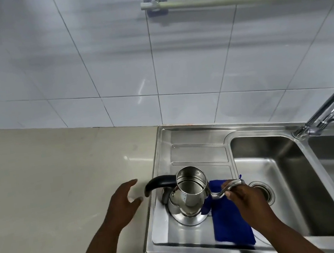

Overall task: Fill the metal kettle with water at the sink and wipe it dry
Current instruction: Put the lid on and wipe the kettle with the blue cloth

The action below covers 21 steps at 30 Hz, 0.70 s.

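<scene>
On the draining board: my right hand (243, 196) pinches the thin curved spout (226, 188) of the kettle (189, 197).
Right grip: closed on the spout, fingers wrapped round the bent metal.
Left hand (122, 204): open, fingers spread, holding nothing, just beside the black handle (158, 183) but not touching it.
Risk one: I think the kettle could tip if I lift by the spout alone, because it is thin and far to one side.
Risk two: the metal looks smooth, so wet fingers may slip.
Risk three: the cloth (231, 223) lies partly under my right arm, so I could drag it into the sink bowl (276, 186).
Kettle place: standing upright on the board, left of the bowl, touching the blue cloth.
Kettle look: shiny silver, wide round base, no lid on, open top. I cannot tell if water is inside.
Tap (327, 111): well apart, on the far right; no water is running.
</scene>
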Available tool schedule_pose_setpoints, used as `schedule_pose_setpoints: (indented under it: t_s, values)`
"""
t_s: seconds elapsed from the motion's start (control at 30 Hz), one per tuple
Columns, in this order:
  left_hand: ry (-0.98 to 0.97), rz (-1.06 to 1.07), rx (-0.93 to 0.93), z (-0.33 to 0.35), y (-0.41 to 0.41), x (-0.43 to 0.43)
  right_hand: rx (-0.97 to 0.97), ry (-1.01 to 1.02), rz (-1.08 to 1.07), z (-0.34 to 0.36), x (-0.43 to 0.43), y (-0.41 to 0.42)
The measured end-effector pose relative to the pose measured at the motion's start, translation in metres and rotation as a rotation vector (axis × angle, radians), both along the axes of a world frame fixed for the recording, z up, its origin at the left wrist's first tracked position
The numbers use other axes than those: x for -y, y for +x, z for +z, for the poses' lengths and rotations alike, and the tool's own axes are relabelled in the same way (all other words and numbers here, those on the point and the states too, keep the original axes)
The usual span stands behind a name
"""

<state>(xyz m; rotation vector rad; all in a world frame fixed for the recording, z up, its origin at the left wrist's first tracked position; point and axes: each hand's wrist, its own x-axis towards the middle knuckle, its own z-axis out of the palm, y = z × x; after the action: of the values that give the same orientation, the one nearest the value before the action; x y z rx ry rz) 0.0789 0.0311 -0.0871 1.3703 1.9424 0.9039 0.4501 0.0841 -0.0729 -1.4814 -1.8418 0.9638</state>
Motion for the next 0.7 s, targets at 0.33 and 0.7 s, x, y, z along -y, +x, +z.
schedule_pose_setpoints:
  t_s: [0.33, 0.7]
  values:
    - [-0.055, 0.171, -0.081, -0.036, -0.029, 0.032, 0.017, -0.003, 0.011, 0.000, -0.001, 0.000]
    - [0.320, 0.066, 0.005, 0.093, 0.034, -0.017, -0.002, 0.011, 0.003, 0.000, 0.001, -0.001]
